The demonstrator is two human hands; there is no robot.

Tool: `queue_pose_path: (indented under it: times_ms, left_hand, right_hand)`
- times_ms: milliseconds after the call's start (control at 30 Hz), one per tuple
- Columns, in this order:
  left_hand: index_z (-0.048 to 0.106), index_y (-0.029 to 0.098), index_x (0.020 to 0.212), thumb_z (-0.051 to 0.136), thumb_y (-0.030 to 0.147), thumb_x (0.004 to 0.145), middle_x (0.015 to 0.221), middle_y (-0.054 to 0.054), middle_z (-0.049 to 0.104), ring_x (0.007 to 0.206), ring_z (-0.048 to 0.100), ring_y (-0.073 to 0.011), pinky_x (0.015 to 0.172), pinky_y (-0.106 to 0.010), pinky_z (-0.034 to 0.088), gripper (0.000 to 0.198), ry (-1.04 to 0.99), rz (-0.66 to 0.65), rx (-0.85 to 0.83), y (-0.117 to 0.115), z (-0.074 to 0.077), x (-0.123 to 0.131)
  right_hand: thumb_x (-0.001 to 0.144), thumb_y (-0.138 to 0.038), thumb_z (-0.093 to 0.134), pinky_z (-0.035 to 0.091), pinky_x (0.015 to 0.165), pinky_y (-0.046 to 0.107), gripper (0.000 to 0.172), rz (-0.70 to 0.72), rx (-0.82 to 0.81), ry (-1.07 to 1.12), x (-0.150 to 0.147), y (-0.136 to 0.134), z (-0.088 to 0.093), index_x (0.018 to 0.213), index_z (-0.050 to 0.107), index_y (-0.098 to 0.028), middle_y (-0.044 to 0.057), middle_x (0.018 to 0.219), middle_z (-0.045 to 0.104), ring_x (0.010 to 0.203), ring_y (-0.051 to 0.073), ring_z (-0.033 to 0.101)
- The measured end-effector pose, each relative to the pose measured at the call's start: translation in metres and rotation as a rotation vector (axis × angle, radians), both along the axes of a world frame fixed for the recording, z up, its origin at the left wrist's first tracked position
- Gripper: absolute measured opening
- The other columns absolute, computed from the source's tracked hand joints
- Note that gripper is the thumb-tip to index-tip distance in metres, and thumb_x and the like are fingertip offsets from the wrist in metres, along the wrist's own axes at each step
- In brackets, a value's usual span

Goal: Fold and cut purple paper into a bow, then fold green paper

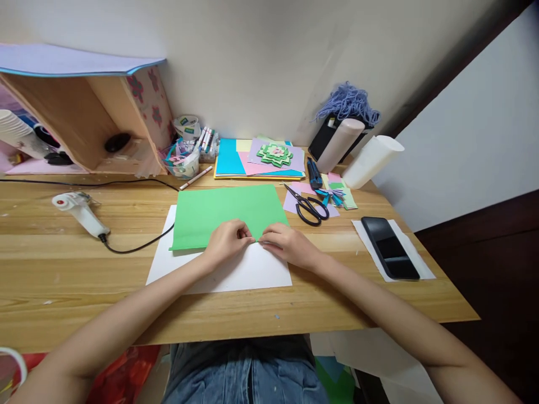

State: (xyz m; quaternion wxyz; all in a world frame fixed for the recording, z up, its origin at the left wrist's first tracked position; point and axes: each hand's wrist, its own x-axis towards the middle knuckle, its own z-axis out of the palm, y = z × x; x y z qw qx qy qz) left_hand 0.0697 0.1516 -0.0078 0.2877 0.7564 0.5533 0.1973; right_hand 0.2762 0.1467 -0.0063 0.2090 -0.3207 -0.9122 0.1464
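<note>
A green sheet of paper (227, 210) lies over a white sheet (248, 272) on the wooden table. Its near edge is turned up in a narrow strip. My left hand (229, 241) pinches that near edge a little right of its middle, thumb and fingers together. Close beside it on the right, my right hand (286, 244) has its fingers pressed together on the same edge. The fingertips of both hands are only a small gap apart.
Black scissors (309, 207) and a blue cutter (314, 174) lie right of the green sheet. A phone (389, 247) is further right. The glue gun (82, 213) lies left, its cable running to the papers. Stacked coloured paper (229, 157) and a marker (196, 178) are behind.
</note>
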Motion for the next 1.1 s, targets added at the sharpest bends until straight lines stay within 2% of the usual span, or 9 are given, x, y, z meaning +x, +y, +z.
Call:
queue_pose_path:
  times_ms: [200,333,533,667,900,1100]
  left_hand:
    - [0.064,0.019,0.071,0.059,0.028,0.078,0.074,-0.001,0.06,0.066,0.053,-0.0126,0.061,-0.024,0.039,0.012,-0.088,-0.131,0.1,-0.013,-0.001,-0.02]
    - [0.065,0.019,0.073,0.056,0.029,0.08,0.077,-0.003,0.06,0.069,0.055,-0.0138,0.064,-0.026,0.041,0.015,-0.063,-0.102,0.086,-0.021,0.003,-0.045]
    - [0.064,0.019,0.078,0.051,0.032,0.083,0.082,-0.003,0.06,0.078,0.056,-0.0165,0.068,-0.027,0.041,0.019,0.076,-0.101,0.129,-0.032,0.011,-0.081]
    - [0.064,0.019,0.077,0.05,0.033,0.084,0.081,-0.004,0.061,0.077,0.055,-0.0162,0.071,-0.028,0.04,0.021,0.129,-0.097,0.181,-0.033,0.012,-0.1]
    - [0.065,0.019,0.066,0.064,0.043,0.071,0.072,-0.001,0.063,0.07,0.054,-0.0148,0.064,-0.025,0.039,0.025,0.021,0.036,-0.071,-0.026,0.01,-0.119]
    - [0.065,0.019,0.063,0.065,0.044,0.067,0.068,0.0,0.062,0.063,0.048,-0.0132,0.06,-0.025,0.035,0.026,0.052,0.115,-0.147,-0.026,0.014,-0.123]
  right_hand:
    - [0.089,-0.015,0.046,0.041,0.061,0.026,0.019,0.043,0.276,-0.112,-0.008,0.0,-0.016,0.085,0.065,-0.014,0.007,0.081,0.064,0.073,0.016,0.055]
    - [0.088,-0.012,0.047,0.039,0.062,0.027,0.019,0.029,0.351,-0.127,-0.009,0.0,-0.014,0.08,0.064,-0.015,0.006,0.077,0.064,0.073,0.016,0.054]
    - [0.089,-0.013,0.044,0.039,0.063,0.029,0.022,-0.008,0.303,-0.121,-0.01,-0.004,-0.012,0.08,0.064,-0.017,0.007,0.079,0.064,0.074,0.017,0.054]
    - [0.09,-0.015,0.042,0.041,0.064,0.028,0.022,-0.023,0.254,-0.115,-0.009,-0.005,-0.017,0.084,0.063,-0.017,0.007,0.082,0.064,0.075,0.017,0.054]
    - [0.089,-0.015,0.044,0.042,0.063,0.028,0.02,-0.03,0.25,-0.095,-0.009,-0.006,-0.018,0.085,0.063,-0.017,0.007,0.081,0.064,0.074,0.017,0.054]
    - [0.09,-0.018,0.044,0.043,0.064,0.028,0.02,-0.056,0.212,-0.055,-0.01,-0.008,-0.017,0.085,0.063,-0.018,0.007,0.079,0.064,0.074,0.017,0.055]
